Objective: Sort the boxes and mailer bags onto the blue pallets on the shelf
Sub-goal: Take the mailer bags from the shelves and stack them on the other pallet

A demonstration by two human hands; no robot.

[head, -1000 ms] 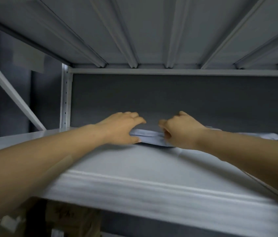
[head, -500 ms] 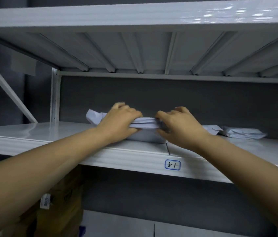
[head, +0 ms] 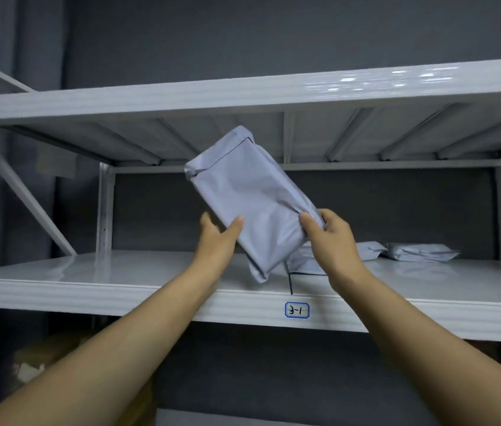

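A dark grey wall (head: 243, 32), matt and plain, fills the room behind and above the label "3-1" (head: 297, 310). In front of it stands a white metal shelving rack (head: 104, 210) with a perforated upright and a slanting brace (head: 27, 204), both up and left of the label. The upper shelf (head: 181, 99), well above the label, is glossy on top and ribbed with folded steel channels underneath. The middle shelf (head: 120, 272) carries the label on its rounded front lip; its sheet surface is smooth and shiny, with a thin dark seam running back just above the label. Below and far left of the label sits something brown and blurred, probably cardboard.

The held mailer bag (head: 252, 204) is a pale grey plastic oblong, creased and slightly puffed, with a folded flap at its top end. It is tilted in the air above the label, its lower corner near the shelf surface.

Two flat mailer bags (head: 418, 252) of the same wrinkled plastic lie on the middle shelf, up and right of the label.

The left hand (head: 217, 241) grips the held bag's lower left edge, thumb on the front, fingers (head: 204, 218) behind. The right hand (head: 332, 238) pinches the lower right edge, thumb in front and fingers curled round it.

The label is a small white rectangle with a blue border and handwritten characters.
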